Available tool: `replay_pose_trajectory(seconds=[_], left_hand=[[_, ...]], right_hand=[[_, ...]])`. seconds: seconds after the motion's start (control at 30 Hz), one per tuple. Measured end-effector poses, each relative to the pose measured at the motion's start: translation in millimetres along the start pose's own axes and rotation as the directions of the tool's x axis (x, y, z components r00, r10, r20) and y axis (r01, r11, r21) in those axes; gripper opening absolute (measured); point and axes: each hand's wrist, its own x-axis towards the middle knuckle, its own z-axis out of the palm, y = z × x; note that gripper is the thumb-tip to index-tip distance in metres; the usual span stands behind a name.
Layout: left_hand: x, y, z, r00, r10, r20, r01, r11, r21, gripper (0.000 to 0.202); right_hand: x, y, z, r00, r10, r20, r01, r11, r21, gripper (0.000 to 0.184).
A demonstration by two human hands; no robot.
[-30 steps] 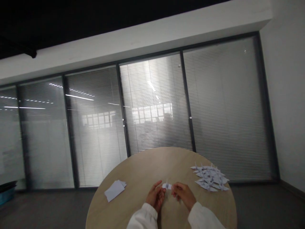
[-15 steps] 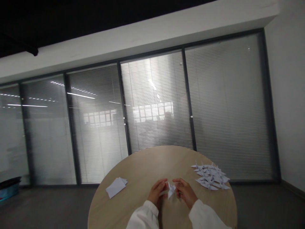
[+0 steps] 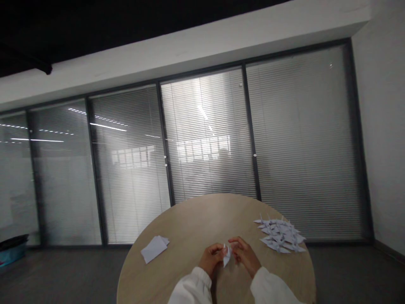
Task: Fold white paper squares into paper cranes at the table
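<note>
A small folded white paper crane (image 3: 227,256) is held above the near middle of the table. My left hand (image 3: 212,258) is closed on its left side, thumb and fingers pinching the paper. Close by on the right is my right hand (image 3: 246,254), its index finger stretched toward the crane's top and its fingers apart. Whether a right fingertip touches the paper is hard to make out. Part of the crane is hidden behind the left fingers.
Several finished paper cranes (image 3: 281,236) lie in a cluster at the table's right edge. A small stack of white paper sheets (image 3: 155,248) rests on the left. The round wooden table (image 3: 209,207) stands before a glass partition with blinds (image 3: 209,177).
My left fingers have closed in on the crane, which now looks narrower and turned. The right fingers have loosened and shifted slightly at its side. Stack and cluster are unchanged.
</note>
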Motion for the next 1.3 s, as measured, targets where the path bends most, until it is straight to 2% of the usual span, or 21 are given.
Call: replay_pose_trajectory(seconds=[0.1,0.13,0.2,0.37,0.53,0.67,0.93,1.07,1.3], left_hand=[[-4,3,2.4,0.999,0.053,-0.006,-0.053,0.998,0.033,0.027],[-5,5,3.5,0.998,0.054,-0.021,-0.054,0.998,0.036,0.027],[-8,7,5.4,0.999,0.025,-0.045,-0.023,0.999,0.042,0.027],[-9,7,5.8,0.997,-0.047,-0.062,0.052,0.996,0.076,0.026],[-10,6,4.9,0.999,-0.034,-0.037,0.038,0.994,0.103,0.028],[-7,6,2.6,0.997,-0.071,-0.025,0.074,0.985,0.158,0.03],[4,-6,-6.3,0.997,-0.06,-0.039,0.069,0.96,0.27,0.04],[6,-9,-6.9,0.995,-0.073,-0.071,0.092,0.947,0.308,0.041],[6,-9,-6.6,0.997,-0.037,-0.074,0.057,0.955,0.29,0.04]], right_hand=[[-6,-10,0,0.977,-0.213,-0.009,0.207,0.957,-0.205,0.026],[-8,-13,1,0.961,-0.275,0.022,0.271,0.928,-0.256,0.024],[-11,-18,2,0.95,-0.303,0.069,0.309,0.898,-0.313,0.021],[-13,-19,3,0.95,-0.298,0.097,0.313,0.875,-0.369,0.02],[-11,-17,2,0.959,-0.261,0.113,0.285,0.891,-0.354,0.021],[-10,-18,2,0.959,-0.256,0.119,0.282,0.891,-0.357,0.02],[-13,-20,7,0.974,-0.21,0.086,0.227,0.893,-0.388,0.015],[-15,-20,9,0.961,-0.263,0.091,0.274,0.842,-0.465,0.008],[-15,-17,8,0.933,-0.345,0.106,0.339,0.736,-0.586,0.007]])
